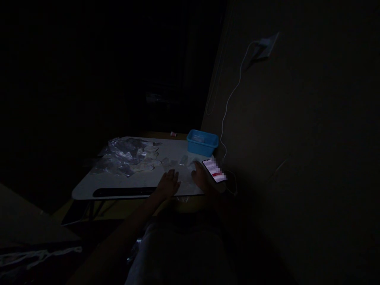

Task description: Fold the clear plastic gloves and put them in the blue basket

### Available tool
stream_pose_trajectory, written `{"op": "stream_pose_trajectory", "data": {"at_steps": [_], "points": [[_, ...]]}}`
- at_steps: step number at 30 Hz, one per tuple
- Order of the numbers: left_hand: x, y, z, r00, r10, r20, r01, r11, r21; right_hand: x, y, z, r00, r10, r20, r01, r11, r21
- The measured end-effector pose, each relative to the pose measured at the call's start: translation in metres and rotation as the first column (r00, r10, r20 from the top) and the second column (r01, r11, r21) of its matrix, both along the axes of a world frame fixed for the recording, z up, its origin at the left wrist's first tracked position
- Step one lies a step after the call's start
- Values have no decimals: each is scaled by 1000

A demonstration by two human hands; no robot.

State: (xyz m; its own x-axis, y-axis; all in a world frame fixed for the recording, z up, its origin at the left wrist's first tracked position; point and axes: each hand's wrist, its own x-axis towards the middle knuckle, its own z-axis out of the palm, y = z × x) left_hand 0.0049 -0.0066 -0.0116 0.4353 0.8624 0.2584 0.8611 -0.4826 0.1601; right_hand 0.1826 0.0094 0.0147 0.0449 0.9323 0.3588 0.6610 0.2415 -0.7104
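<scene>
Under dim light, my left hand (168, 185) rests near the front of a white folding table (118, 183), its fingers lying on the surface and apart from the thumb. To its right is my right hand (200, 176), with thumb and index finger spread beside a small clear plastic piece (192, 165); I cannot tell whether they touch. More clear plastic pieces (170, 162) lie just beyond my hands. Left of these, a large crinkled clear plastic bag (123, 152) spreads over the table, with several flat whitish pieces (147, 163) on or beside it.
A blue plastic basket (202, 148) stands at the back right corner. A lit phone (213, 170) lies by my right hand. A white cable (228, 103) hangs from a wall socket (267, 45). Behind the table sits a small pinkish-white item (173, 134). The wall is close on the right.
</scene>
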Motion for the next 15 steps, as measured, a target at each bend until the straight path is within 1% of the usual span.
{"op": "stream_pose_trajectory", "data": {"at_steps": [1, 3, 4, 6, 8, 10, 13, 15], "points": [[2, -1, -1, 1000, 18, -23, -18, 1000, 5, -3, -7, 1, 989, 40, 141, -43, 999, 17], [6, -3, -2, 998, 43, -48, -43, 999, 15, -9, -19, 1, 913, 86, 399, -108, 994, 33], [7, -4, -2, 997, 54, -49, -53, 998, 22, -11, -24, 2, 865, 93, 492, -129, 991, 38], [8, -6, 0, 997, 73, -31, -72, 997, 34, -12, -30, 4, 780, 83, 620, -148, 988, 54], [9, -9, 1, 996, 91, -9, -91, 995, 34, -10, -30, 6, 727, 50, 685, -129, 990, 64], [11, -13, 2, 994, 106, -4, -106, 994, 27, -5, -25, 8, 701, 0, 713, -69, 995, 68], [13, -20, 5, 991, 129, -24, -129, 992, 14, 5, -18, 14, 697, -80, 713, 54, 997, 58], [15, -23, 7, 987, 152, -45, -151, 988, 16, 10, -17, 18, 706, -112, 700, 112, 993, 46]]}}
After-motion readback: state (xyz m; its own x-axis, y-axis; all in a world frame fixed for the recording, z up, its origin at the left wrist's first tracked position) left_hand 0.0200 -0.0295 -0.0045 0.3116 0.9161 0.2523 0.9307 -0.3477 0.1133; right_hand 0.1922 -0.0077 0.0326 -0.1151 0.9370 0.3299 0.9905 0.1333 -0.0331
